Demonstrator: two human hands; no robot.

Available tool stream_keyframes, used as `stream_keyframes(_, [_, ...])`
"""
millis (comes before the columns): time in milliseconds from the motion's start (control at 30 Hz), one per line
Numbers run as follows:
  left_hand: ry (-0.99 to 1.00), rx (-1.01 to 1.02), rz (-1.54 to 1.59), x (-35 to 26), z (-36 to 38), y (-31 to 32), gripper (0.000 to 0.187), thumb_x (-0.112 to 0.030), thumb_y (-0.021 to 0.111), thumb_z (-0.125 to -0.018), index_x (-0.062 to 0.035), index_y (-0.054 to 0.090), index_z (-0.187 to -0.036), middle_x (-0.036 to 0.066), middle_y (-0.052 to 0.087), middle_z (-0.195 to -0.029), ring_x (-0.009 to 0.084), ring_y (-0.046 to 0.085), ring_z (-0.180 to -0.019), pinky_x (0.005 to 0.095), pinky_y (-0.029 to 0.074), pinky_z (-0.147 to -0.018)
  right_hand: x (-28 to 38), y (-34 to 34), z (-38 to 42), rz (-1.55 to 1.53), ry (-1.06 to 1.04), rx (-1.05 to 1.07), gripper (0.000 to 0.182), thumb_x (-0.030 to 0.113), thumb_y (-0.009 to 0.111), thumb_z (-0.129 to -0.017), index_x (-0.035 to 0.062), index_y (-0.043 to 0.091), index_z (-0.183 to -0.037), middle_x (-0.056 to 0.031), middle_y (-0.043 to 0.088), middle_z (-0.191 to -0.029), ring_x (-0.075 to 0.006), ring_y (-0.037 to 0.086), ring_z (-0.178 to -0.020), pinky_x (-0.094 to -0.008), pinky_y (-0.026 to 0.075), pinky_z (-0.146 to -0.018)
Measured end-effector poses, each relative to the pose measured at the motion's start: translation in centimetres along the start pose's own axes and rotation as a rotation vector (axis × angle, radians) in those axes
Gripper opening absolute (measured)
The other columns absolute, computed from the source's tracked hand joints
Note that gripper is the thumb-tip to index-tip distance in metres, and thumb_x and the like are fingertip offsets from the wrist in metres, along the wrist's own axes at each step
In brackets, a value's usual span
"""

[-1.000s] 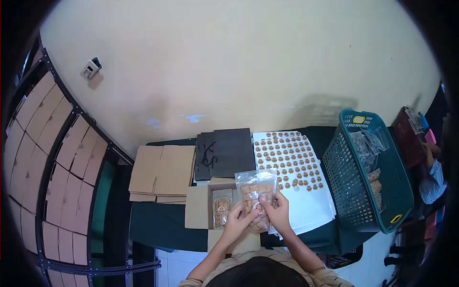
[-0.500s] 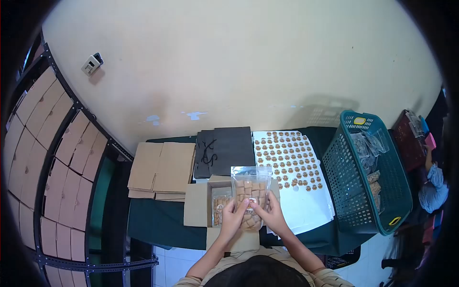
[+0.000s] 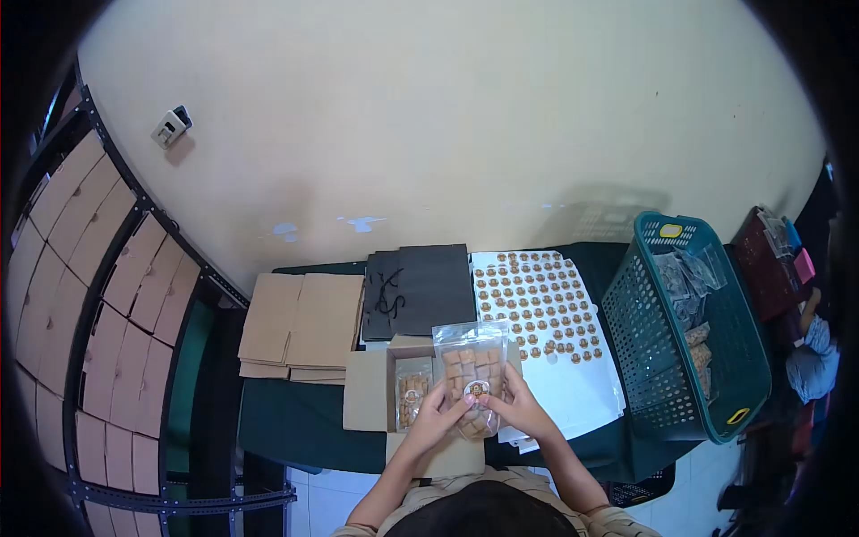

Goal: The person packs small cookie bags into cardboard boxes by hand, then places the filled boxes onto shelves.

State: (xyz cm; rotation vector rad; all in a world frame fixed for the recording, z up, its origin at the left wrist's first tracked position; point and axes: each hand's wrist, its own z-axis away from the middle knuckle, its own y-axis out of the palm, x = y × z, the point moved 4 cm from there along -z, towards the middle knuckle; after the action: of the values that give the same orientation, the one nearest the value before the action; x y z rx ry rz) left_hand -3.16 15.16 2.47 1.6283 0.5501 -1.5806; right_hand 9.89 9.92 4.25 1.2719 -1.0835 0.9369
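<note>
A clear pouch of square brown snack pieces (image 3: 474, 365) is held upright between both hands, a round sticker on its lower front. My left hand (image 3: 438, 414) grips its left lower side, thumb on the sticker's edge. On the other side my right hand (image 3: 522, 407) grips it, with the thumb also by the sticker. Behind the pouch stands an open cardboard box (image 3: 367, 389), partly hidden by it. Inside the box lies another snack pouch (image 3: 411, 394) with a round label. Right of the hands are white sheets of round stickers (image 3: 573, 394).
Flat cardboard boxes (image 3: 327, 313) are stacked on the left of the dark green cloth (image 3: 286, 421), beside black bags with cord handles (image 3: 434, 291). A green basket (image 3: 649, 340) holding packets stands at right. Shelves of boxes (image 3: 125, 358) line the left side; another person's arm (image 3: 811, 309) shows far right.
The pouch sits slightly lower in view, and the thumbs have parted a little, so more of the sticker shows. Both hands keep their hold.
</note>
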Motion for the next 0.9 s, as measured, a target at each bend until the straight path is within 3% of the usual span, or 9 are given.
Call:
stream_keyframes(133, [0.04,0.068,-0.089,-1.0,0.5,0.5,0.038,-0.011,0.059,-0.085,0.0003,0.045,-0.118,0.002,0.053,-0.102,0.0062,0.051,-0.088,0.0198,0.044,-0.072,-1.5,-0.2,-0.3,0.246,-0.054,-0.19,0.043,0.009,0.062,-0.081,-0.0013,0.042,-0.117,-0.0083,0.054,-0.108,-0.0126,0.052,-0.098,-0.0276,0.043,-0.085])
stream_keyframes(200, [-0.054,0.122,0.191,-0.2,0.5,0.7,0.041,-0.01,0.058,-0.086,0.0011,0.042,-0.122,0.004,0.05,-0.108,0.01,0.048,-0.102,0.0223,0.042,-0.083,-1.2,0.2,-0.2,0.127,-0.078,-0.239,0.037,0.009,0.062,-0.082,-0.0013,0.045,-0.113,-0.0072,0.056,-0.104,-0.011,0.053,-0.095,-0.0265,0.043,-0.083])
stream_keyframes(233, [-0.051,0.12,0.191,-0.3,0.5,0.7,0.041,-0.01,0.058,-0.086,0.0011,0.042,-0.122,0.004,0.05,-0.108,0.01,0.048,-0.102,0.0223,0.042,-0.083,-1.7,0.1,-0.2,0.102,-0.095,-0.22,0.036,0.012,0.059,-0.084,-0.0012,0.045,-0.114,-0.007,0.056,-0.104,-0.011,0.053,-0.093,-0.0261,0.044,-0.081])
stream_keyframes(300, [0.058,0.059,0.048,-1.2,0.8,0.4,0.034,-0.02,0.064,-0.082,-0.0008,0.053,-0.108,-0.002,0.056,-0.08,0.0031,0.048,-0.067,0.0166,0.036,-0.055,-1.5,0.3,-0.2,0.084,-0.085,-0.201,0.033,0.014,0.057,-0.086,-0.001,0.045,-0.114,-0.0071,0.056,-0.103,-0.0111,0.052,-0.094,-0.0264,0.043,-0.081])
stream_keyframes(400, [-0.098,0.172,0.2,0.4,0.6,-0.3,0.042,-0.012,0.058,-0.086,0.0003,0.041,-0.123,0.003,0.054,-0.105,0.0088,0.052,-0.093,0.0232,0.044,-0.08,-1.5,0.4,-0.1,0.092,-0.068,-0.188,0.031,0.017,0.051,-0.09,-0.0008,0.045,-0.114,-0.0074,0.055,-0.103,-0.0114,0.052,-0.094,-0.0271,0.042,-0.082])
stream_keyframes(533, [-0.193,0.129,-0.072,0.7,0.3,-1.5,0.039,-0.014,0.057,-0.087,-0.0002,0.044,-0.121,0.003,0.056,-0.1,0.0071,0.052,-0.088,0.0222,0.044,-0.076,-1.5,0.7,-0.2,0.105,-0.041,-0.207,0.03,0.02,0.046,-0.092,-0.0008,0.043,-0.114,-0.0081,0.054,-0.103,-0.0126,0.05,-0.095,-0.0282,0.041,-0.085])
stream_keyframes(600, [0.113,-0.157,0.117,-1.2,-0.2,-1.8,0.033,-0.017,0.057,-0.087,-0.0005,0.049,-0.116,0.001,0.057,-0.093,0.0055,0.052,-0.082,0.0205,0.043,-0.071,-2.4,0.2,-0.3,0.129,-0.02,-0.191,0.031,0.02,0.046,-0.092,-0.0009,0.042,-0.115,-0.0085,0.053,-0.104,-0.013,0.05,-0.096,-0.0284,0.041,-0.085])
stream_keyframes(733, [0.215,-0.236,0.072,-2.5,-1.6,-3.3,0.015,-0.013,0.055,-0.088,-0.0015,0.058,-0.097,0.001,0.058,-0.081,0.0055,0.051,-0.068,0.0193,0.042,-0.062,-2.7,0.6,0.1,0.171,-0.016,-0.109,0.034,0.019,0.046,-0.092,-0.0014,0.039,-0.119,-0.0095,0.053,-0.105,-0.0136,0.05,-0.097,-0.0291,0.041,-0.085])
stream_keyframes(900, [0.207,-0.222,0.08,-3.2,-1.4,-2.6,0.01,-0.009,0.058,-0.086,-0.0008,0.059,-0.091,0.0,0.057,-0.078,0.0049,0.05,-0.068,0.0192,0.042,-0.062,-2.1,0.7,0.3,0.31,-0.012,-0.094,0.059,0.019,0.07,-0.075,-0.0015,0.037,-0.121,-0.0118,0.054,-0.11,-0.0171,0.053,-0.1,-0.0309,0.043,-0.086])
